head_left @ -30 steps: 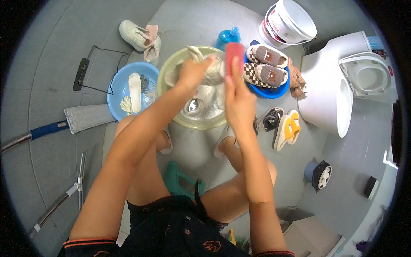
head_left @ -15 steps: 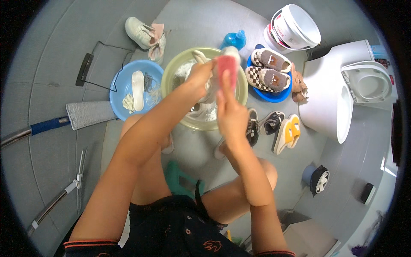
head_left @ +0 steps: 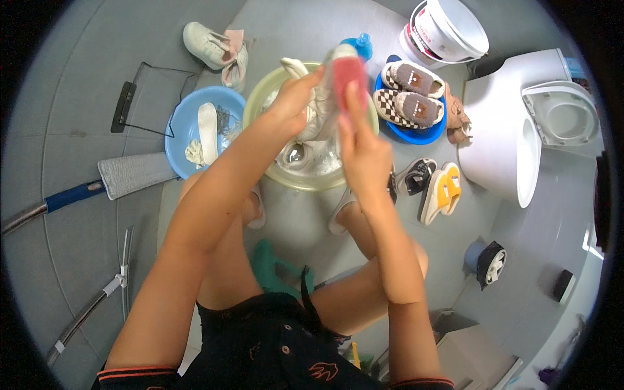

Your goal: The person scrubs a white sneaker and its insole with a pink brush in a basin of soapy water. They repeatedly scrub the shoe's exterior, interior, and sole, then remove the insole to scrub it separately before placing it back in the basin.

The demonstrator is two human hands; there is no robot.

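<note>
Clock directions are taken from the pale green basin (head_left: 305, 184) in the middle of the grey floor (head_left: 292, 224). Grey tiled wall (head_left: 78, 153) fills the left side; a grey flat mop (head_left: 133, 177) leans there between eight and nine o'clock. At nine sits a light blue basin (head_left: 188, 117) with a white insole (head_left: 207, 130) and a crumpled white bundle (head_left: 194, 153) in it. A pair of pale shoes (head_left: 211, 47) stands at ten, by the wall.

The left hand (head_left: 292, 101) is closed around a white shoe (head_left: 318, 107), tilted over the pale green basin, its toe toward one o'clock. A green stool (head_left: 270, 266) is near six. The right hand (head_left: 363, 146) grips a pink brush (head_left: 350, 77) at the shoe's toe end; motion blur hides whether bristles touch.

A blue bottle (head_left: 364, 47) stands at one. Next, a deep blue basin (head_left: 416, 136) carries checkered shoes (head_left: 400, 107) between two and three, a white bucket (head_left: 416, 39) is at two, yellow slippers (head_left: 442, 195) lie at four, and a white toilet (head_left: 497, 136) stands at three beside the right wall (head_left: 533, 240).
</note>
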